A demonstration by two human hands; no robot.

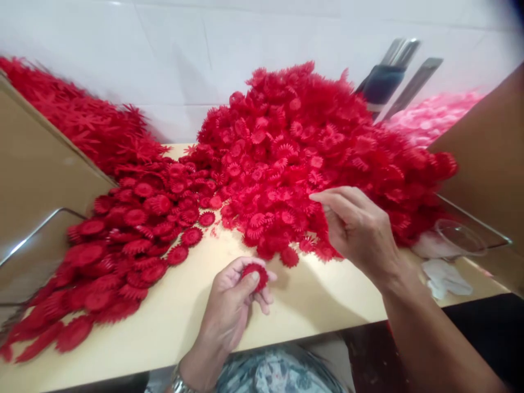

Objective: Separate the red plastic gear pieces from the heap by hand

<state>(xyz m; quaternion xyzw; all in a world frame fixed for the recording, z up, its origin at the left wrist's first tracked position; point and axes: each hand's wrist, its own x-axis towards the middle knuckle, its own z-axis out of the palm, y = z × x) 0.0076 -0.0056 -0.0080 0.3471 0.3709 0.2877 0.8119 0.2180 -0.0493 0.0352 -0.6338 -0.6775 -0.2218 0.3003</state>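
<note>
My left hand (237, 300) is closed on a small red fringed petal disc (256, 274), held just above the pale wooden table (180, 322). My right hand (354, 226) reaches into the front of a big heap of loose red petal discs (303, 158), its fingers pinched together at the pile's edge. What those fingers grip is hidden. A second spread of larger red flower stacks (123, 245) lies to the left of my left hand.
A cardboard panel (36, 174) stands at the left and another (487, 158) at the right. Spiky red pieces (82, 120) pile at the back left, pink petals (434, 117) at the back right. A clear plastic cup (460, 237) and white scraps (444, 275) lie right.
</note>
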